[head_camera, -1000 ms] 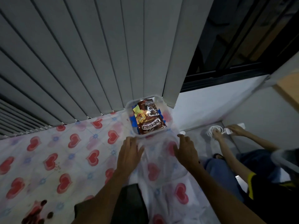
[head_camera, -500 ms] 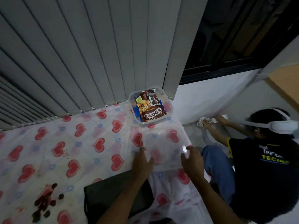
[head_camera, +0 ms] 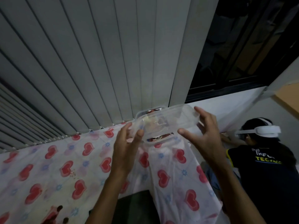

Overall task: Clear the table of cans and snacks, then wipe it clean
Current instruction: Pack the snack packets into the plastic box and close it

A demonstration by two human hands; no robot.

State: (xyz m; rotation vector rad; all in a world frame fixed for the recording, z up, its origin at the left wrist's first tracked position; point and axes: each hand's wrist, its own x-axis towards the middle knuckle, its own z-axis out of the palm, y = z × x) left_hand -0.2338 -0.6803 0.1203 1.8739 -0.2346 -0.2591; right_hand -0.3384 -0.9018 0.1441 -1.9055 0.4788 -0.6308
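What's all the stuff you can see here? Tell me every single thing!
clear lid: one, see-through, held up in front of the tub
plastic tub: one, clear, at the table's far edge by the blinds, mostly behind the lid
snack packet: one, brown-red, inside the tub
tablecloth: one, white with red hearts, over the table
stain: one, dark red-brown, on the cloth's near left part
blinds: one set, grey, behind the table
window: one, dark, right of the blinds
other person: one, black shirt, low on the right
headset: one, white, on that person's head
left hand: holds the lid's left end
right hand: holds the lid's right end
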